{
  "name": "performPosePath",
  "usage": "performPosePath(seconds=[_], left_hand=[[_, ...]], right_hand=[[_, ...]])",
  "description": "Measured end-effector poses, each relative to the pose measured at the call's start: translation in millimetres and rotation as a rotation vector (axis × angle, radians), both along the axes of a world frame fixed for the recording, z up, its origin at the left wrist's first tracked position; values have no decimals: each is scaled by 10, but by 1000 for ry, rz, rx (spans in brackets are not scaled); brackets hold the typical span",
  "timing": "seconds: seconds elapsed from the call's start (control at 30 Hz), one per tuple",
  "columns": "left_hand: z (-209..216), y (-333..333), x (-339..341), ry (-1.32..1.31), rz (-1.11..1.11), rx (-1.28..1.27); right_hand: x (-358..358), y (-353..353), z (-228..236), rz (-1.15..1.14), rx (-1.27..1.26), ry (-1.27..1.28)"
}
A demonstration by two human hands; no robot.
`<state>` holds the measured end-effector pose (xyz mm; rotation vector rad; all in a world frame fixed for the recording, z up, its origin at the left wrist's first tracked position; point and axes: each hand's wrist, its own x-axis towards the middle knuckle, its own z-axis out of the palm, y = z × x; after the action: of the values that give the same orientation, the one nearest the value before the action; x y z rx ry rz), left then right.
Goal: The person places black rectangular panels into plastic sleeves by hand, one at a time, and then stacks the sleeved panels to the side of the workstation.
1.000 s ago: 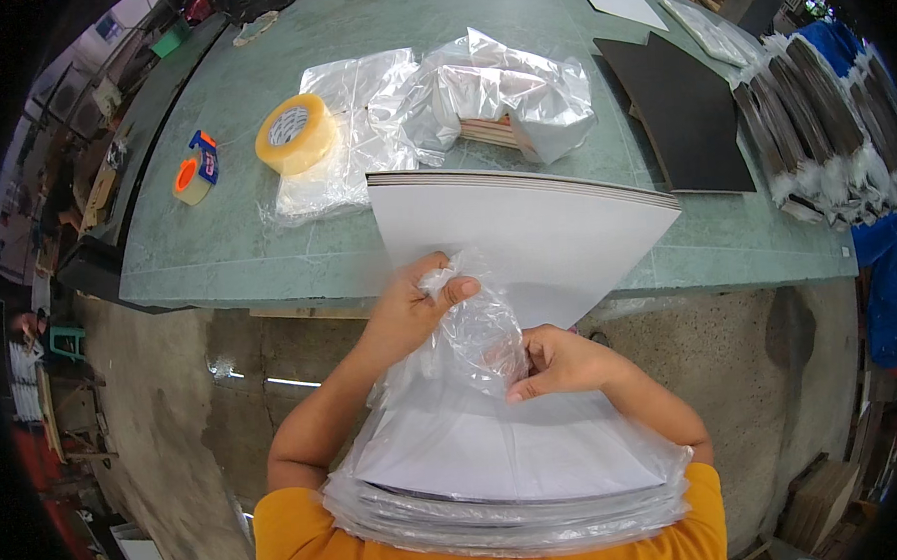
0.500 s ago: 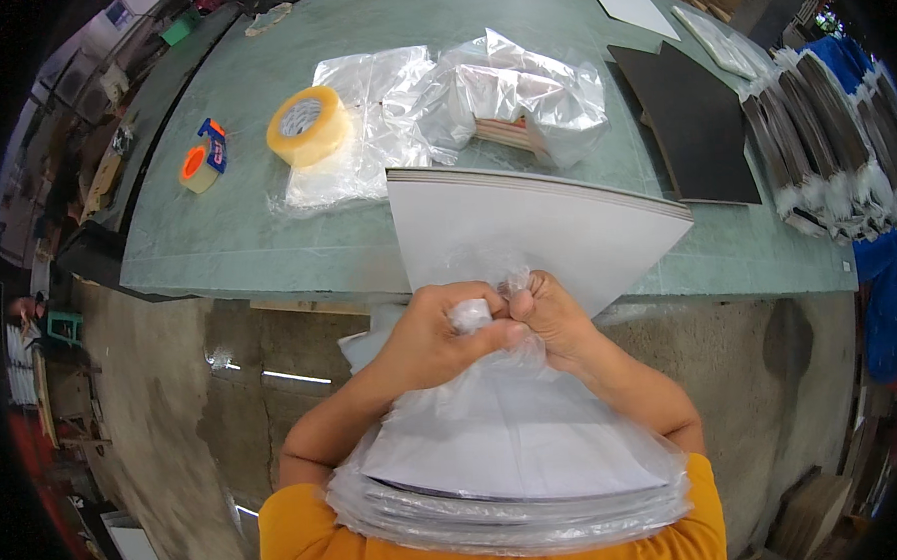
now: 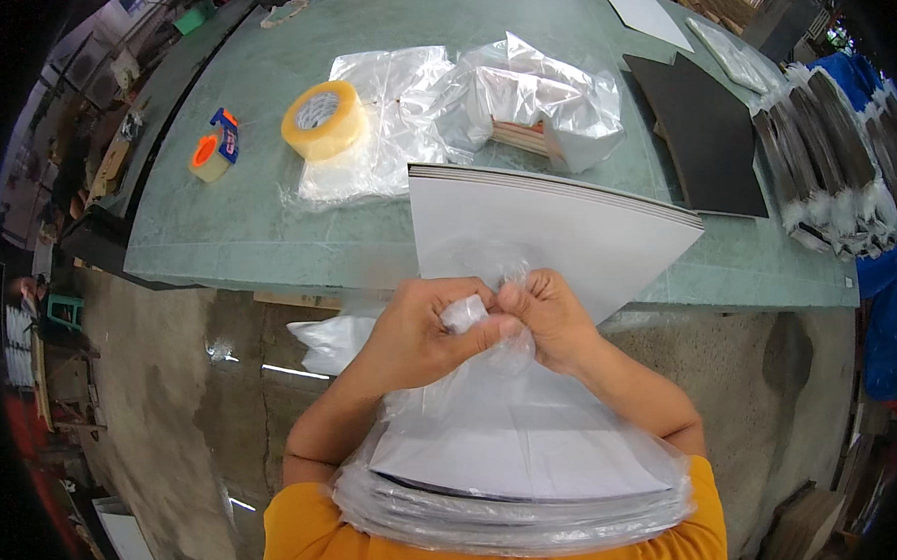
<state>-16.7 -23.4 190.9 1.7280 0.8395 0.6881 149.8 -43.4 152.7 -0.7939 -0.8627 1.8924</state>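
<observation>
Both hands meet at the bunched clear plastic film [image 3: 507, 362] near the table's front edge. My left hand [image 3: 426, 331] is closed around a gathered wad of it, which shows between thumb and fingers. Thumb and fingers of my right hand [image 3: 550, 316] pinch the film just beside. Against my chest rests a stack of white sheets [image 3: 536, 441] wrapped in the film, its layered plastic edge toward me. Another stack of white boards [image 3: 556, 225] leans beyond my hands over the table edge. The exact grip points are partly hidden by my fingers.
On the green table [image 3: 236, 229] lie a large tape roll [image 3: 323, 120], a small tape dispenser [image 3: 215, 148], flat plastic bags [image 3: 364, 169], a plastic-covered stack [image 3: 551, 105] and dark boards [image 3: 702, 134]. Wrapped bundles [image 3: 828, 153] sit at the right edge.
My hands keep hold of the film with little movement. The table has shifted slightly rightward in view, and a loose white plastic piece shows more to the left of my left forearm.
</observation>
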Motion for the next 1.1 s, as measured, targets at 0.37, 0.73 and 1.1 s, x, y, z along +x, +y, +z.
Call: performPosePath(seconds=[0.37,0.73,1.1], left_hand=[[-137,23,53,-73,-24,88],[-455,352,-759,166,492,18],[-92,-76,86,-73,-10,-127]], right_hand=[[221,-25,-57,-125,262,-385],[212,-65,48,-190,-131,-61],[-138,28,21,-323,-123,-132]])
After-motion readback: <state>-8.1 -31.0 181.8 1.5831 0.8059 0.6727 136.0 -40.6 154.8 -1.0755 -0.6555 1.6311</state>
